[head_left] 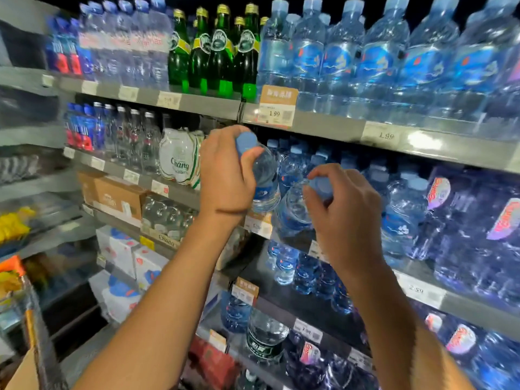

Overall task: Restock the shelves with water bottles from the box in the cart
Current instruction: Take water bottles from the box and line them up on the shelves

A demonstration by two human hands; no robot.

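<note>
My left hand (225, 175) grips one water bottle (263, 178) at its neck, fingers and thumb curled just under the blue cap (246, 142). My right hand (342, 209) pinches the blue cap (322, 187) of a second water bottle (294, 212), fingers bent around it. Both bottles hang below the hands with their long axes near upright, bases tipped a little away from me towards the middle shelf (416, 274). The left bottle sits higher and further left, its cap close beneath the edge of the shelf above (323, 128); the right bottle is lower, its base near the front lip of the middle shelf.

The row of matching blue-capped bottles (405, 215) stands on that shelf, directly ahead and to the right of the hands. A dark unfilled patch of shelf shows behind and under the two held bottles, and I judge this to be the slot they go into. The right hand is nearer to it, so its bottle would likely land first, base forward and down. The left bottle must dip to clear the upper shelf edge. Green glass bottles (222, 49) stand on the top shelf, well apart. The corner of a cardboard box (31, 370) shows at lower left.
</note>
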